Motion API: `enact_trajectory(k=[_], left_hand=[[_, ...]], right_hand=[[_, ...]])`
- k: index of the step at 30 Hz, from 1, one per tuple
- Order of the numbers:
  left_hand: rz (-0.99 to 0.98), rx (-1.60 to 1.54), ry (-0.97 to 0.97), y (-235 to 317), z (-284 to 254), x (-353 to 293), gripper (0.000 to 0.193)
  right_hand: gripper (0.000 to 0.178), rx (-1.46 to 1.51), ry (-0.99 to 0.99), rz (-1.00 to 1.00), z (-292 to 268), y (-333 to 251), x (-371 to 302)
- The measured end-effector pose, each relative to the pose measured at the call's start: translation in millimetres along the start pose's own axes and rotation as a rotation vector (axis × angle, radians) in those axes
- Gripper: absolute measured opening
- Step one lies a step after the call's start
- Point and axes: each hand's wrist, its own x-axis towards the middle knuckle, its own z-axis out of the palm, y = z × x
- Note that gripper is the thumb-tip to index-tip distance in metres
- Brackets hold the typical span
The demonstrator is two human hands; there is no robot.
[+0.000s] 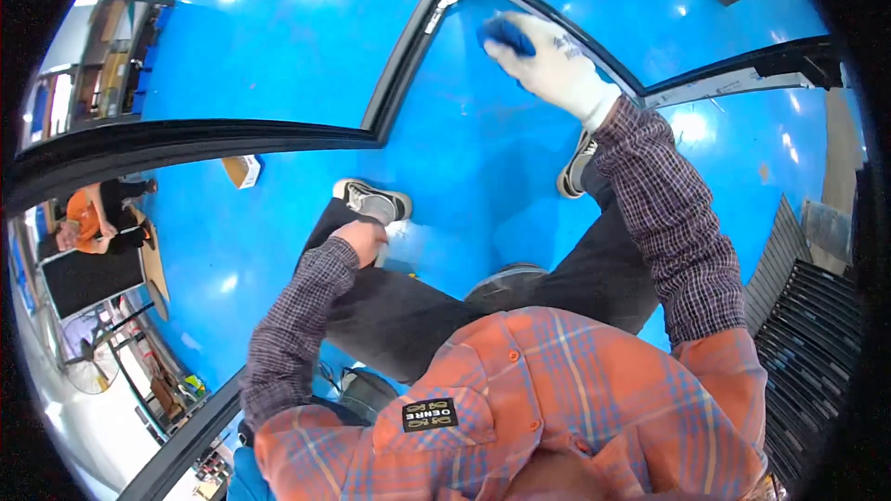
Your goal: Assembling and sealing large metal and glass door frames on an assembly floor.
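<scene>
My right hand (552,65) wears a white glove and reaches far forward, beside a bar of the black frame (418,46). Its fingers curl around a dark blue patch (509,37); whether that is the glove's coating or a held thing is unclear. Contact with the frame cannot be made out. My left hand (364,239) is bare and closed, just above my left knee. Beside it shows a pale blurred patch (408,243); whether the hand grips it is hidden. Dark checked sleeve covers reach up both forearms.
Black frame bars (213,134) cross at left and right over the blue floor (278,46). A small cardboard box (243,170) lies at left. Another person in orange (85,221) is at far left. Dark slatted profiles (807,343) are stacked at right.
</scene>
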Motion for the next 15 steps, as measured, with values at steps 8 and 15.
enact_trajectory(k=[8, 15], left_hand=[[-0.134, -0.48, 0.605, 52.4, -31.4, 45.6, 0.023], [0.28, -1.723, 0.648, 66.2, -45.6, 102.1, 0.029]], right_hand=[[0.03, -0.084, -0.355, -0.106, 26.3, -11.0, -20.8], [0.031, -0.198, -0.497, -0.082, 47.2, -18.2, -33.8]])
